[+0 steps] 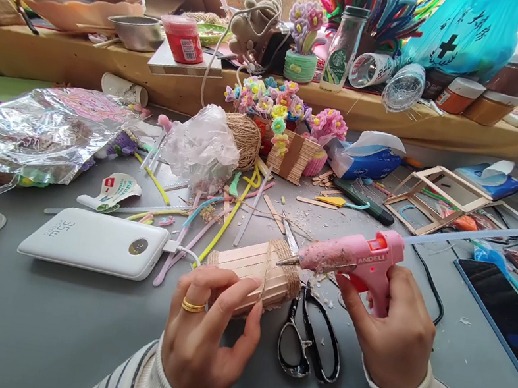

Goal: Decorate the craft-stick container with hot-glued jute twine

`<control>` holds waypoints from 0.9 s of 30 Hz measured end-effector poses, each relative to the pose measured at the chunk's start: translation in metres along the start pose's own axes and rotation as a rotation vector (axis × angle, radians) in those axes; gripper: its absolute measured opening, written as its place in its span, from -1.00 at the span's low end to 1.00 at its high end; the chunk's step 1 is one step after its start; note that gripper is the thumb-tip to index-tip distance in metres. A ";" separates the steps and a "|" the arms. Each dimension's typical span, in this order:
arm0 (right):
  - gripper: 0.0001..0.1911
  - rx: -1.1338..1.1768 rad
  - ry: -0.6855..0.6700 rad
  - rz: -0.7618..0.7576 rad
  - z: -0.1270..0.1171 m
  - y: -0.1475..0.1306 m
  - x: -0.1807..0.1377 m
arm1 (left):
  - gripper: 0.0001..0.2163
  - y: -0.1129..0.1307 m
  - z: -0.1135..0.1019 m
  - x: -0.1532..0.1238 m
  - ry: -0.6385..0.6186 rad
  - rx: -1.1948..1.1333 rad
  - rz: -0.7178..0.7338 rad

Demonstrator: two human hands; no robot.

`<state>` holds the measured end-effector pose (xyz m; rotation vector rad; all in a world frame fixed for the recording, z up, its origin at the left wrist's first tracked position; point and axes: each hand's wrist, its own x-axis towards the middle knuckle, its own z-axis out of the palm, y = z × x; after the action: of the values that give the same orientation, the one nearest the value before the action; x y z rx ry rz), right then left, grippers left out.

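Note:
A pink hot glue gun (pixel 352 260) is gripped by my right hand (pixel 392 331), its metal nozzle pointing left, close to the twine. Out of its back runs a long translucent glue stick (pixel 472 235). My left hand (pixel 212 333) pinches a strand of twine (pixel 266 275) against a small craft-stick holder (pixel 242 261) lying on its side. Twine wraps both ends of that holder, and part of it is hidden behind my left fingers. Black-handled scissors (pixel 310 343) lie just right of the holder, blades partly covered by the glue gun.
A white power bank (pixel 95 242) with a cable lies at the left, and a phone (pixel 508 318) at the right. Beyond are a ball of twine (pixel 243 140), pipe cleaners, flowers and wooden frames (pixel 439 192). A crowded shelf (pixel 111 64) crosses the back.

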<state>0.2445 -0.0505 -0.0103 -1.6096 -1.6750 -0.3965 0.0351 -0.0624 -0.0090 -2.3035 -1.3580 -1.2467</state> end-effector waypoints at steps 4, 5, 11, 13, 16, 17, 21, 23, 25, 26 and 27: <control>-0.66 0.070 -0.050 0.086 -0.001 0.001 0.002 | -0.72 0.001 -0.002 0.000 -0.001 -0.029 -0.002; -0.65 0.086 -0.062 0.105 -0.002 0.001 0.002 | -0.72 0.001 -0.003 0.000 0.003 -0.035 -0.001; -0.59 0.220 -0.161 0.257 -0.005 0.002 0.006 | -0.77 0.002 -0.010 0.005 0.045 -0.017 0.006; -0.58 0.254 -0.183 0.296 -0.006 0.002 0.006 | -0.78 0.004 -0.013 0.009 0.066 0.003 -0.002; -0.58 0.292 -0.188 0.330 -0.006 0.002 0.006 | -0.77 0.008 -0.016 0.020 0.058 0.051 0.016; -0.59 0.306 -0.192 0.340 -0.006 0.002 0.006 | -0.77 0.010 -0.016 0.024 0.045 0.064 0.025; -0.58 0.353 -0.213 0.359 -0.007 0.002 0.006 | -0.82 0.020 -0.010 0.041 0.066 0.067 -0.017; -0.58 0.364 -0.205 0.360 -0.008 0.002 0.006 | -0.85 0.024 -0.006 0.046 0.065 0.056 -0.037; -0.58 0.372 -0.200 0.367 -0.009 0.002 0.007 | -0.90 0.026 -0.003 0.048 0.056 0.022 -0.040; -0.59 0.375 -0.200 0.371 -0.009 0.002 0.007 | -0.92 0.027 -0.003 0.049 0.053 0.001 -0.040; -0.59 0.378 -0.201 0.375 -0.009 0.002 0.007 | -0.92 0.028 -0.003 0.048 0.051 -0.018 -0.039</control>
<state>0.2499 -0.0513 0.0002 -1.6608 -1.4367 0.2633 0.0663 -0.0490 0.0351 -2.2515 -1.3860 -1.3249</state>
